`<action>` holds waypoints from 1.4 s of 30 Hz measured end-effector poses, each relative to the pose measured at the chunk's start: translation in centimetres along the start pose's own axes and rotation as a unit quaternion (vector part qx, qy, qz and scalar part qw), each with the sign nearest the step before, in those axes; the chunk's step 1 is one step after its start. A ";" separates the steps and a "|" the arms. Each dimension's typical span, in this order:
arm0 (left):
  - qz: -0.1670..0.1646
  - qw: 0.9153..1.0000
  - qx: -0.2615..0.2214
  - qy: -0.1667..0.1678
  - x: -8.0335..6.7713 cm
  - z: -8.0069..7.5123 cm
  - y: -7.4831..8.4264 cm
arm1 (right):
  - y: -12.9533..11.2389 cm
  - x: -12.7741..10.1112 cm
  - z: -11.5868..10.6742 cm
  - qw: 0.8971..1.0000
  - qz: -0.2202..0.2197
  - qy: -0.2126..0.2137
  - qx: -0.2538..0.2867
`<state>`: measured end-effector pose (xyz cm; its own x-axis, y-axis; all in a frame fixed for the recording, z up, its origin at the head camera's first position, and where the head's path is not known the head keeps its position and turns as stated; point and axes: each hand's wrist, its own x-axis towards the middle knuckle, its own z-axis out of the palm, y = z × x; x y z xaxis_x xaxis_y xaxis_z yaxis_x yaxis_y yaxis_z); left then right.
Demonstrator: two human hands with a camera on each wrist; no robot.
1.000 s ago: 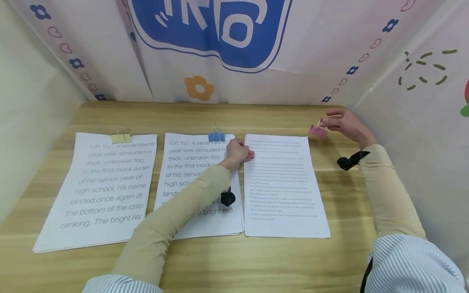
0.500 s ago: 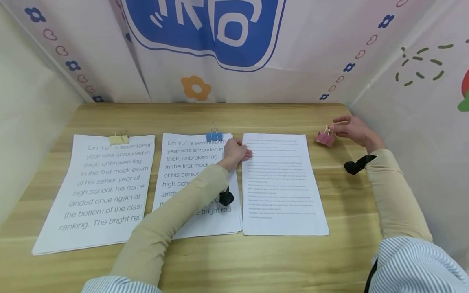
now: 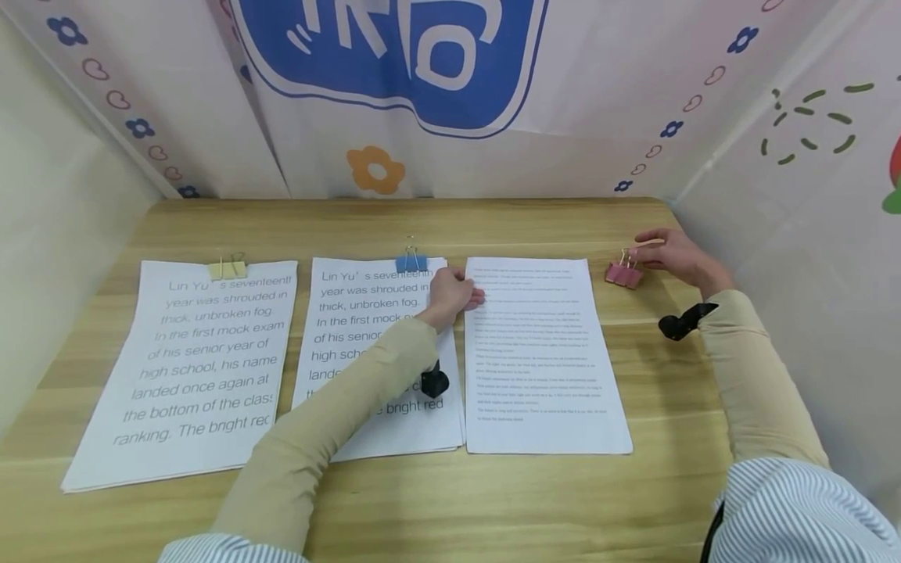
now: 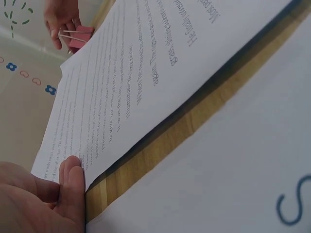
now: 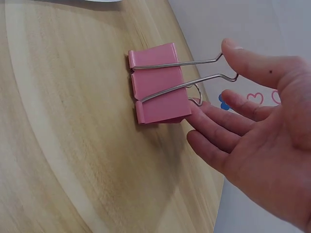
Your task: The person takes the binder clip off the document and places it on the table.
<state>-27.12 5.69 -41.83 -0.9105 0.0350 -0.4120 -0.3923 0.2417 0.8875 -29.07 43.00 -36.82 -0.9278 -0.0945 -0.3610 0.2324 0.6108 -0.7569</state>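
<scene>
My right hand (image 5: 269,121) has its thumb at the end of one wire handle of a pink binder clip (image 5: 160,85), with fingertips at the other handle. The clip is low at the table's right, apart from the paper. My left hand (image 3: 450,295) lies at the upper left edge of the small-print paper (image 3: 542,360); in the left wrist view, its fingertips touch that edge. Under the left forearm lies a middle stack of large-print paper (image 3: 352,313) with a blue binder clip (image 3: 411,263) on its top edge.
A third stack of paper (image 3: 204,375) lies at the left with a yellow binder clip (image 3: 228,270) at its top. All lie on a wooden table (image 3: 436,508). A printed backdrop (image 3: 563,156) stands behind the far edge, with a side wall (image 3: 809,258) at right.
My right hand has moved right and down with the pink binder clip, away from the small-print paper. The left hand stays at the paper's edge. The head view has shifted slightly.
</scene>
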 end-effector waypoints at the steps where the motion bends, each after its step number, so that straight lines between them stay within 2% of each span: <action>1: 0.001 1.000 0.000 0.000 0.0 0.0 0.0 | 0.0 0.0 0.1 1.000 -0.002 0.001 0.006; 6: 0.007 1.000 0.001 -0.006 0.0 0.0 -0.1 | 0.3 0.3 0.4 1.000 -0.002 0.001 0.021; 18: 0.017 1.000 0.006 0.003 -0.3 -0.1 -0.1 | 0.4 0.8 1.2 1.000 -0.007 0.009 0.006; 25: 0.022 1.000 0.001 -0.002 -0.3 0.0 -0.1 | 0.6 1.1 1.6 0.999 -0.001 0.021 -0.027; 42: 0.025 1.000 0.003 -0.003 -0.4 -0.1 -0.2 | 0.3 0.7 1.5 1.000 -0.002 0.022 -0.022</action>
<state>-26.70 5.51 -41.80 -0.9281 0.0533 -0.3685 -0.3456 0.2446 0.9059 -29.20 41.97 -38.13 -0.9408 -0.0640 -0.3327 0.2157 0.6440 -0.7340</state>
